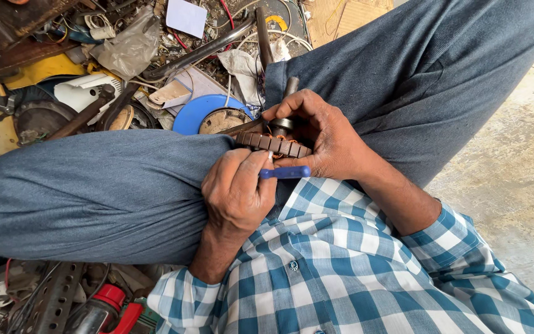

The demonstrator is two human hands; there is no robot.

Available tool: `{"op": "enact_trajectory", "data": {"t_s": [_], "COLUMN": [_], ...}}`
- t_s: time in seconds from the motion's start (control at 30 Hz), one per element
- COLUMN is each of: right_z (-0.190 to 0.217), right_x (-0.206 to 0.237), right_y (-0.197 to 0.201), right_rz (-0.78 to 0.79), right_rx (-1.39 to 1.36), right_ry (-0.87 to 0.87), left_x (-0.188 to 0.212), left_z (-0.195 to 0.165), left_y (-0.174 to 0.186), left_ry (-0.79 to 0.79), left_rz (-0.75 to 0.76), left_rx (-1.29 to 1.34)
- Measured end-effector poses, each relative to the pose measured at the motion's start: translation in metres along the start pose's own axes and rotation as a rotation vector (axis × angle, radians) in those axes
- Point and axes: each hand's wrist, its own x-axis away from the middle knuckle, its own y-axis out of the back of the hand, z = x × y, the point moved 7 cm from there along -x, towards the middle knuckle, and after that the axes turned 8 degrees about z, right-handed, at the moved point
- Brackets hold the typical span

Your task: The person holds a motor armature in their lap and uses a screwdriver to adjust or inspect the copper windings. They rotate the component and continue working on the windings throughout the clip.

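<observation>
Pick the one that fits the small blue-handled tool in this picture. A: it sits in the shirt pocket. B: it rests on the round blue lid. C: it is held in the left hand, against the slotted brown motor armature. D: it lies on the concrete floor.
C: the left hand grips the small blue-handled tool just below the slotted brown motor armature, which the right hand steadies between the knees.

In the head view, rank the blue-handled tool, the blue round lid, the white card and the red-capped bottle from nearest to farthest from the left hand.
1. Blue-handled tool: held in the left hand.
2. Blue round lid: just past the left knee.
3. Red-capped bottle: bottom left, under the leg.
4. White card: top of the clutter, farthest.
</observation>
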Motion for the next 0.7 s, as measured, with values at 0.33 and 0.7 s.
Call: {"op": "enact_trajectory", "data": {"t_s": [0.33,0.7], "right_z": [-0.006,-0.005], "right_x": [0.001,0.002], "right_y": [0.004,0.004], "right_rz": [-0.044,-0.024], "right_rx": [-0.087,-0.046], "right_ry": [0.004,0.019], "left_x": [-0.008,-0.001], "left_z": [0.014,0.031], "left_y": [-0.005,-0.011], "left_ry": [0.098,0.170], "left_rz": [0.034,0.068], "left_rx": [0.128,0.339]}}
